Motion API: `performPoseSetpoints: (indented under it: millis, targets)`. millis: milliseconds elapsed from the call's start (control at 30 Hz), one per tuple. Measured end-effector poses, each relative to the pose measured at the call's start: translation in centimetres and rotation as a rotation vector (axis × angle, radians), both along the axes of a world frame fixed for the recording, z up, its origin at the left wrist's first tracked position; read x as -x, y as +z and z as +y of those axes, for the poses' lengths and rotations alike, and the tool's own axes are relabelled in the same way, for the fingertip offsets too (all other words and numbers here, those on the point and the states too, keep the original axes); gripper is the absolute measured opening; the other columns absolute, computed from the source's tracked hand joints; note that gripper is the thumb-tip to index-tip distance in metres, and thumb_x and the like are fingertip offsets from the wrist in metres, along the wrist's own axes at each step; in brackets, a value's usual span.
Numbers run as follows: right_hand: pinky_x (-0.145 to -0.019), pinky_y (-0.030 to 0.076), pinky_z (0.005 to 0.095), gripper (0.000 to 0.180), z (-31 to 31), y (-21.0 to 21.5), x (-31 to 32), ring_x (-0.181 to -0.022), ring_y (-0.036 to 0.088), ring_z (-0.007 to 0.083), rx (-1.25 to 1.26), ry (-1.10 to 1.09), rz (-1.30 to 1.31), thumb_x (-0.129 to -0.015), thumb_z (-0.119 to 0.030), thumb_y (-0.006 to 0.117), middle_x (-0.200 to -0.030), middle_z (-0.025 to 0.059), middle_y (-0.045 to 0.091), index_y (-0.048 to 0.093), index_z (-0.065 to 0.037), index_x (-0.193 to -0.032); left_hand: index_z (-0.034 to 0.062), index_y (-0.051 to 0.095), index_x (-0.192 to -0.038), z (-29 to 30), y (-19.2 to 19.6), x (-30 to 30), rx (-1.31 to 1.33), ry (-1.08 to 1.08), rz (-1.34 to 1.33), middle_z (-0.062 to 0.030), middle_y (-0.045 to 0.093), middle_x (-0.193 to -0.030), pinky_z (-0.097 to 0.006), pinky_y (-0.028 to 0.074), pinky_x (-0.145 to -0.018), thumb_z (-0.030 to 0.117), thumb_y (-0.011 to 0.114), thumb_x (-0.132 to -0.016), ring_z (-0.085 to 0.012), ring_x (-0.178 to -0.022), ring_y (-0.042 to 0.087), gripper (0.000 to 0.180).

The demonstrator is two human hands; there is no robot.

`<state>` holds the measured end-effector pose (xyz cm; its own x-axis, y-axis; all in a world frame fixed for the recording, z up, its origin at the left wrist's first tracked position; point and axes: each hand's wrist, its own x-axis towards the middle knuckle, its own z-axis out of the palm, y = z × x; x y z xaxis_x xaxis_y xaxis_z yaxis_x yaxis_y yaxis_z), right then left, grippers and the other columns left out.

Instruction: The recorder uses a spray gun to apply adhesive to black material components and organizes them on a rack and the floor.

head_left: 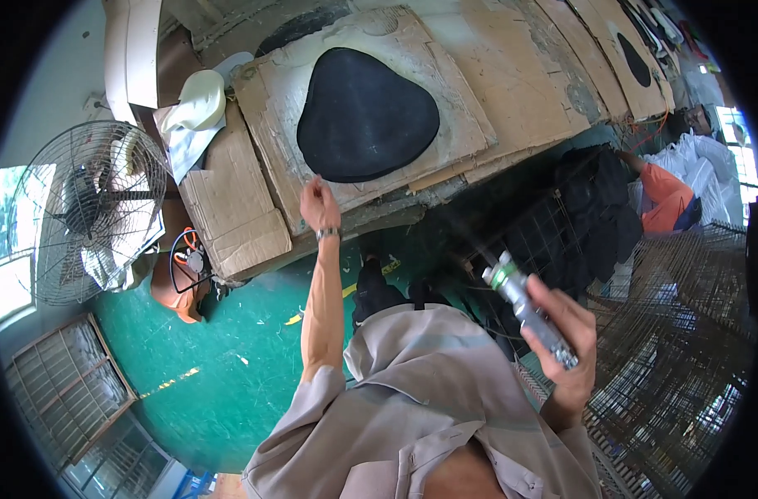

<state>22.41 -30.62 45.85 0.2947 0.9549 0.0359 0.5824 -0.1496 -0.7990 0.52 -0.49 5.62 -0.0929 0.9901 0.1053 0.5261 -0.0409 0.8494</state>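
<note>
Lying flat on a pale-stained cardboard sheet, the black pad shows its broad face upward, one rounded corner near the sheet's front edge, within easy reach of the person. The sheet seems to be there to spare the bench beneath from the whitish marks that cover it around the pad.

At the pad's near left corner is the left hand, its fingers drawn in close together and their tips at the rim; whether they pinch the edge or merely rest by it, I cannot tell. A watch circles that wrist. The right hand is closed around a metal tool with a green ring, probably a spray gun by its shape. It is held off to the side, well apart from the pad, with the ringed end turned away from the body, likely to leave the surface unobstructed.

Farther out, a cream-coloured pad sits at the bench's left, and a smaller dark piece lies on cardboard at the far right. A caged fan stands left of the bench, presumably for moving air, while wire racks fill the right side.
</note>
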Motion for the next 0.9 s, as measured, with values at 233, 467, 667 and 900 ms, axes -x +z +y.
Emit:
performPoseSetpoints:
  millis: [233,467,667,900]
  targets:
    - [-0.072,0.051,0.0307,0.054,-1.7,1.6,0.1,-0.076,0.066,0.024,0.128,-0.203,-0.032,-0.077,0.001,0.069,-0.093,0.0178,0.068,0.062,0.006,-0.131,0.0157,0.072,-0.099,4.8,2.0,-4.9,-0.066,-0.063,0.576,-0.0112,0.067,-0.1,-0.046,0.054,-0.078,0.027,0.078,-0.079,-0.0325,-0.093,0.067,0.023]
    - [-0.086,0.053,0.0386,0.07,-4.5,-1.7,2.0,-0.099,0.069,0.036,0.041,-0.354,0.248,-0.075,-0.011,0.068,-0.115,0.0199,0.068,0.054,0.0,-0.143,0.004,0.074,-0.098,9.2,-1.8,-2.3,0.055,-0.116,-0.23,-0.0156,0.072,-0.091,-0.037,0.056,-0.076,-0.002,0.081,-0.073,-0.0226,-0.082,0.066,0.026]
    - [-0.079,0.052,0.042,0.074,-10.0,-6.0,5.6,-0.09,0.065,0.035,0.117,-0.604,0.292,-0.075,0.002,0.068,-0.104,0.014,0.065,0.051,-0.01,-0.147,-0.003,0.069,-0.089,14.8,-1.3,-9.9,0.652,0.03,-1.156,-0.013,0.063,-0.08,-0.038,0.054,-0.069,-0.005,0.071,-0.083,-0.0227,-0.073,0.06,0.006]
    - [-0.071,0.051,0.0398,0.066,-17.5,-7.9,6.1,-0.082,0.065,0.0309,0.059,-0.772,0.294,-0.079,0.006,0.062,-0.096,0.0123,0.066,0.056,-0.008,-0.143,-0.0047,0.069,-0.087,3.2,14.3,-23.2,0.472,-0.444,-1.049,-0.0132,0.067,-0.09,-0.037,0.053,-0.079,0.005,0.071,-0.076,-0.0256,-0.082,0.064,0.015]
